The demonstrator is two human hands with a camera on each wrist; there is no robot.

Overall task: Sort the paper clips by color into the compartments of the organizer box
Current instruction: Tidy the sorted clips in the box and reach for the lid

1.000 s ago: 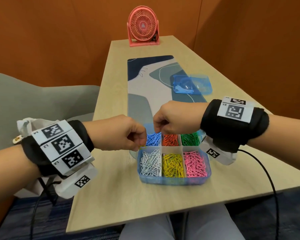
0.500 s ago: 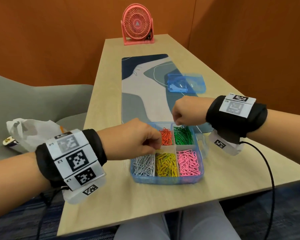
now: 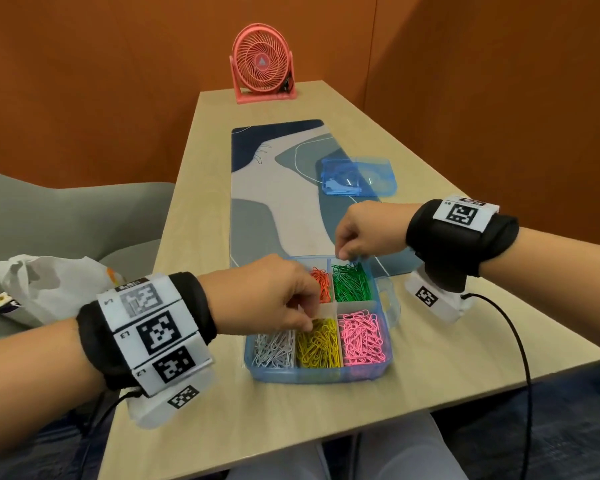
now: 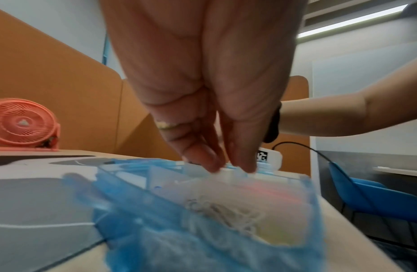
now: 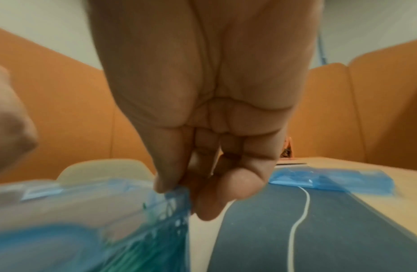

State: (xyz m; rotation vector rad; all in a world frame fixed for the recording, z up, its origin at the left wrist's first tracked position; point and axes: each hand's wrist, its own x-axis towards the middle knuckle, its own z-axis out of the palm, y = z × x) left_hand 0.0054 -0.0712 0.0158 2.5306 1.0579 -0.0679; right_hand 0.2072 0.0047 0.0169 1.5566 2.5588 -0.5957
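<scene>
The blue translucent organizer box point(image 3: 321, 374) stands near the table's front edge. Its front row holds white clips point(image 3: 274, 348), yellow clips point(image 3: 319, 344) and pink clips point(image 3: 362, 339); behind them are orange clips point(image 3: 323, 284) and green clips point(image 3: 352, 282). My left hand point(image 3: 305, 322) covers the back left compartment, and its thumb and forefinger pinch the white divider point(image 4: 226, 171) at the box's middle. My right hand point(image 3: 343, 254) pinches the box's far rim point(image 5: 177, 190) behind the green clips. No clip shows in either hand.
The box's blue lid point(image 3: 357, 176) lies on the patterned desk mat point(image 3: 278, 202) beyond the box. A pink fan point(image 3: 262, 64) stands at the table's far end. A white plastic bag point(image 3: 45, 289) sits on the grey chair to the left. A black cable point(image 3: 520, 341) trails off the right wrist.
My right hand moved right, from above the blue clips to the far rim behind the green ones. My left hand moved right over the blue compartment and down to the divider.
</scene>
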